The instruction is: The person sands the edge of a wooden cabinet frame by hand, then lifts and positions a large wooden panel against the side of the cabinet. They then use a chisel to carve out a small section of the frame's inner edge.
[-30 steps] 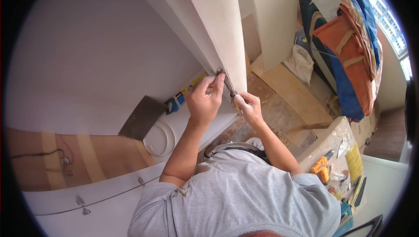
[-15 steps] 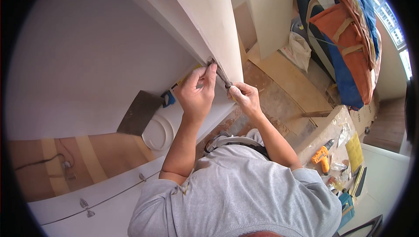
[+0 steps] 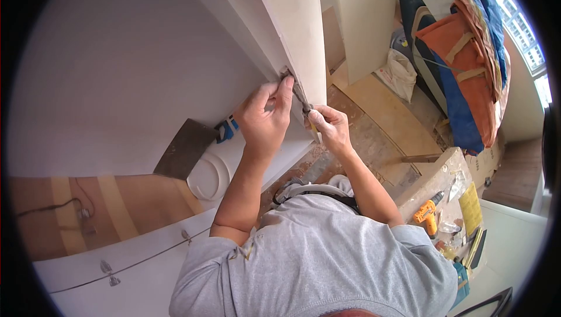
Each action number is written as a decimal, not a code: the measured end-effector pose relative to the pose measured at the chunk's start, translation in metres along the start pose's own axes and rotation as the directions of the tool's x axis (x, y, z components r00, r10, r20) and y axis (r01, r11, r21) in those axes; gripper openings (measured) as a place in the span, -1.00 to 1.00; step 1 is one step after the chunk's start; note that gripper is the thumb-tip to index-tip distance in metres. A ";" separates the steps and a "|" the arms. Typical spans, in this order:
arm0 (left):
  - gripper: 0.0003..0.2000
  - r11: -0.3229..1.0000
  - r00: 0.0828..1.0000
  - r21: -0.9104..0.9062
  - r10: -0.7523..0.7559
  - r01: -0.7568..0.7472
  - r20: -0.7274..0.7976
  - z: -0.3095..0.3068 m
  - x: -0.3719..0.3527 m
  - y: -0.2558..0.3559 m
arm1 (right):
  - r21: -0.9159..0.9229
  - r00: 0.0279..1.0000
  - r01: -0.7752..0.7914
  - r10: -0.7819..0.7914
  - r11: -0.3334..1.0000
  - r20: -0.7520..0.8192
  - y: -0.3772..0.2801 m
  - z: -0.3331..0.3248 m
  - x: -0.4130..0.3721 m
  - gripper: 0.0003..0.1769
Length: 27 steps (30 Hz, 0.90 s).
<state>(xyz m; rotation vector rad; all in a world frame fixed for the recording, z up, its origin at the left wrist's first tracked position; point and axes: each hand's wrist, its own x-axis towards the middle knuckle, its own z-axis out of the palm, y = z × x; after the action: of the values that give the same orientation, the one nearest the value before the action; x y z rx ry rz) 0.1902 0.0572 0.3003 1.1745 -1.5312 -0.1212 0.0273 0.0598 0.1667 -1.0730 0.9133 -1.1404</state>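
Observation:
A thin dark metal tool lies along the edge of a pale upright panel. My left hand is at the tool's upper end, thumb and index finger pinched against a small dark fitting or recess in the panel edge. Whatever sits between those fingertips is too small to name. Lower down and to the right, my right hand grips the lower end of the tool between thumb and fingers. A pale pointed piece sticks out just below this hand.
An orange drill rests on a cluttered ledge at the right. A dark square board and a white round lid are at lower left. Orange and blue bags stand upper right, near a white sack.
The view has shifted slightly. Both hands stay at the panel edge, and my left fingertips sit slightly higher beside the dark fitting.

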 end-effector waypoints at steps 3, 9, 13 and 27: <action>-0.83 1.000 0.999 0.022 -0.022 0.022 0.026 -0.002 0.001 0.003 | 0.049 0.999 0.034 -0.033 0.998 -0.018 0.002 0.000 -0.001 -0.58; -0.83 0.994 0.995 0.105 -0.032 0.022 0.094 0.004 -0.022 -0.015 | -0.036 0.999 -0.031 0.030 0.999 -0.012 0.031 -0.012 -0.012 -0.58; -0.84 0.999 0.995 0.052 -0.010 0.005 0.100 0.000 -0.012 -0.009 | -0.007 0.999 -0.029 0.029 1.000 -0.024 0.028 -0.013 -0.009 -0.57; -0.83 0.997 0.998 0.080 0.011 -0.015 0.054 0.004 -0.011 -0.009 | -0.052 0.998 0.010 -0.007 0.999 0.061 0.032 -0.018 0.010 -0.60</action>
<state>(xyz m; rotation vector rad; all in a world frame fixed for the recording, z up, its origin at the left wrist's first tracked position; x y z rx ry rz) 0.1909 0.0589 0.2858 1.2330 -1.6029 -0.0838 0.0197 0.0488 0.1313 -1.1493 0.8954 -1.0902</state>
